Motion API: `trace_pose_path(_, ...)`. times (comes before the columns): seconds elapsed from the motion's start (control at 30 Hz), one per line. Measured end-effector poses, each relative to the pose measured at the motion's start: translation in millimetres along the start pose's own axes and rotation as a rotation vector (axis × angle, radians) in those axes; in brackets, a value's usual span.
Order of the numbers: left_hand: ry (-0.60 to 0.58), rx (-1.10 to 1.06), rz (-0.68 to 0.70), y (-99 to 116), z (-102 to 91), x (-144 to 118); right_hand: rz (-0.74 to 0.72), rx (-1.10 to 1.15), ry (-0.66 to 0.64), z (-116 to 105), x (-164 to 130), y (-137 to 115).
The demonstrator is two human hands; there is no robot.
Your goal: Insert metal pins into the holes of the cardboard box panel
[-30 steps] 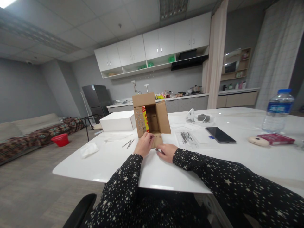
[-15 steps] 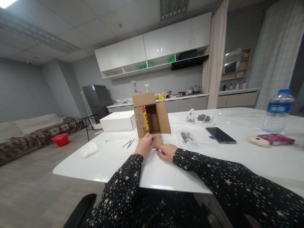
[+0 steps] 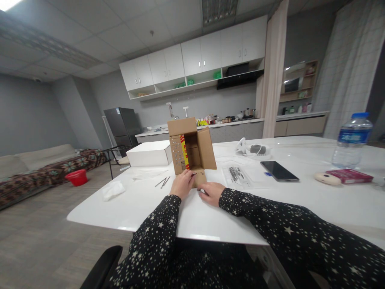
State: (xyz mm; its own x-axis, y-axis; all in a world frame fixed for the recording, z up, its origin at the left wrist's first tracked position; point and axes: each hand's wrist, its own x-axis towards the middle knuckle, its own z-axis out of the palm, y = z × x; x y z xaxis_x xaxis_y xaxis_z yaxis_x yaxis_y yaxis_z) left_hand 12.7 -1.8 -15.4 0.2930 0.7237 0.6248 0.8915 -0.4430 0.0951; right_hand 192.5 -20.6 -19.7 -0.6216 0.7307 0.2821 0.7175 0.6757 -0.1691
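A broad white glossy worktop (image 3: 300,208) fills the near part of the room, and the person sits at its near edge in star-speckled black sleeves. A small brown cardboard box (image 3: 191,149) lies on its side near the middle of that edge, its open mouth facing the person, its flaps spread, and a red and yellow label showing inside. The lower flap lies flat on the worktop, dotted with small holes. Just behind the box to the left sits a flat white carton (image 3: 149,153). Far to the right stands a clear plastic water bottle with a blue cap (image 3: 351,139), with a flat red packet (image 3: 349,176) just in front of it. A black phone (image 3: 279,171) lies face up right of the box. The left hand (image 3: 182,184) rests at the lower flap's left edge, its fingers pinched on the cardboard. The right hand (image 3: 212,193) lies at the flap's near right corner, fingers curled; whether it grips anything I cannot tell. Two thin metal pins (image 3: 163,182) lie left of the hands.
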Motion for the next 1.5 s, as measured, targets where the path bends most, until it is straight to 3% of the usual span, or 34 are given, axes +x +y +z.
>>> trace_pose_path(1.5,-0.010,0.034,-0.060,1.9,-5.5,1.4,-0.007,0.000,0.008,1.5,0.2,1.1)
